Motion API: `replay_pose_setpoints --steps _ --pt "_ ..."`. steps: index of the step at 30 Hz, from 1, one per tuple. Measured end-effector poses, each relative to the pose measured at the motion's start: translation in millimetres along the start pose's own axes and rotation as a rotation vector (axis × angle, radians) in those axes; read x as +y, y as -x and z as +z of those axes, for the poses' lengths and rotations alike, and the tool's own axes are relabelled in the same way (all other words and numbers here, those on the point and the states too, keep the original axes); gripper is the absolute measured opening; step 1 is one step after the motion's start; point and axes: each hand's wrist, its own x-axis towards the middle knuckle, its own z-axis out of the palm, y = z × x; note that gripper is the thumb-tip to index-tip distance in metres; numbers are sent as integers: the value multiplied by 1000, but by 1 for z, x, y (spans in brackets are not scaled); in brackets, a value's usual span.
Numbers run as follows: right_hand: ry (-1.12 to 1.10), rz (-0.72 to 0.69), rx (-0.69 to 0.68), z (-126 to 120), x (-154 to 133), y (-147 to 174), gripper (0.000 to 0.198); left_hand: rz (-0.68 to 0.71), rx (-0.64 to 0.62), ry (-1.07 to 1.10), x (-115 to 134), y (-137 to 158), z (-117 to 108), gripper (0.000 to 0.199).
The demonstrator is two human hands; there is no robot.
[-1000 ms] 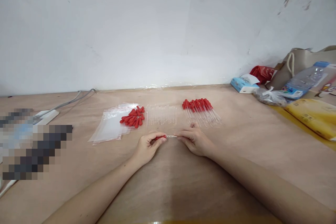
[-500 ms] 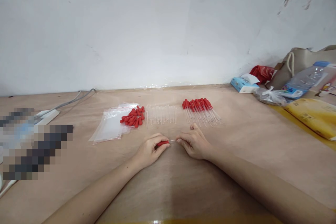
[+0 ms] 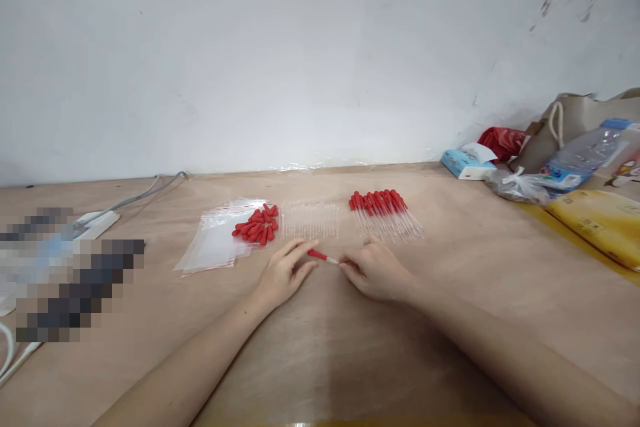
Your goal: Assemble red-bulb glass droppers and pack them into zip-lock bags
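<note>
A dropper point(image 3: 319, 255) with a red rubber bulb and a clear thin tube lies between my hands, just above the table. My right hand point(image 3: 377, 269) pinches its tube end. My left hand point(image 3: 286, 271) has its thumb and fingers apart beside the bulb; whether a fingertip still touches it I cannot tell. Beyond my left hand are a pile of loose red rubber bulbs point(image 3: 256, 225) and a row of clear tubes point(image 3: 311, 220). Past my right hand lies a row of several droppers point(image 3: 383, 208), red bulbs fitted on their tubes.
Clear plastic bags point(image 3: 213, 240) lie left of the bulbs. A cable point(image 3: 135, 197) and a white power strip point(image 3: 103, 223) are at far left. On the right are a tissue pack point(image 3: 466, 165), a plastic bottle point(image 3: 585, 150) and a yellow package point(image 3: 595, 223). A wall stands behind.
My left hand has loosened from the red bulb, its fingers now apart. The dropper in my right hand has tilted, its bulb end shifting away from me, and more of it shows.
</note>
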Motion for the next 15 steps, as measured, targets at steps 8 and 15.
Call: replay_pose_setpoints --steps 8,15 --pt "-20 695 378 -26 60 -34 21 -209 -12 -82 -9 2 -3 17" --pt "155 805 289 -8 78 -45 21 -195 -26 -67 -9 1 -2 13"
